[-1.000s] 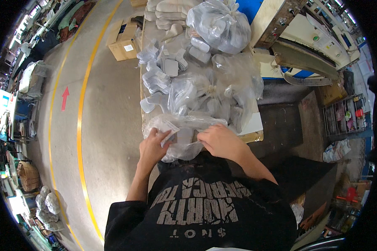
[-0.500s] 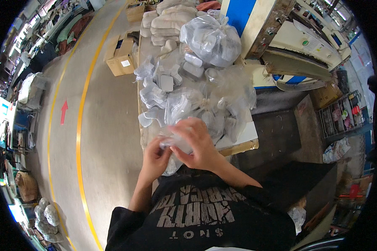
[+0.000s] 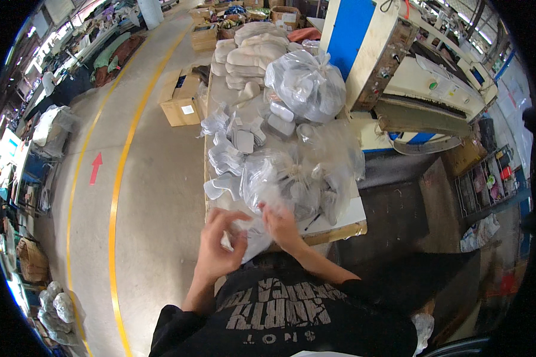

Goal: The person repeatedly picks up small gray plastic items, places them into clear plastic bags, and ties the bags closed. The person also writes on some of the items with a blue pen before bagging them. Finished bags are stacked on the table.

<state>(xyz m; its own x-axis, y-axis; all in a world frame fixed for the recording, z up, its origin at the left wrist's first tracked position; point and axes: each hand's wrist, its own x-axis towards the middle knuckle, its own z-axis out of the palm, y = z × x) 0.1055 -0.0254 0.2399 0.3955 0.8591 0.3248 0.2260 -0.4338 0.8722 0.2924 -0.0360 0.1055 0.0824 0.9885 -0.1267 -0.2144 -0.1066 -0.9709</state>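
Observation:
At the table's near edge, a clear plastic bag (image 3: 258, 239) hangs crumpled between my hands. My left hand (image 3: 219, 243) curls its fingers and thumb around the bag's film on the left side. My right hand (image 3: 281, 227), partly blurred, pinches the film on the other side, fingertips pointing up. Just beyond lies a clear bag of pale flat pieces (image 3: 262, 178). Loose stacks of white shaped pieces (image 3: 225, 153) lie to its left, and one pale cut-out (image 3: 223, 186) sits near the table's left edge.
A large stuffed clear bag (image 3: 307, 83) and a pile of beige padded shapes (image 3: 256, 52) occupy the table's far part. A dark pen (image 3: 311, 222) lies near the front right. A cream-and-blue machine (image 3: 393, 77) stands to the right; a cardboard box (image 3: 181, 100) is on the floor at left.
My hands have moved apart; the right one has gone lower and right, away from the left. More of the plastic bag shows between them. The view has tilted up slightly.

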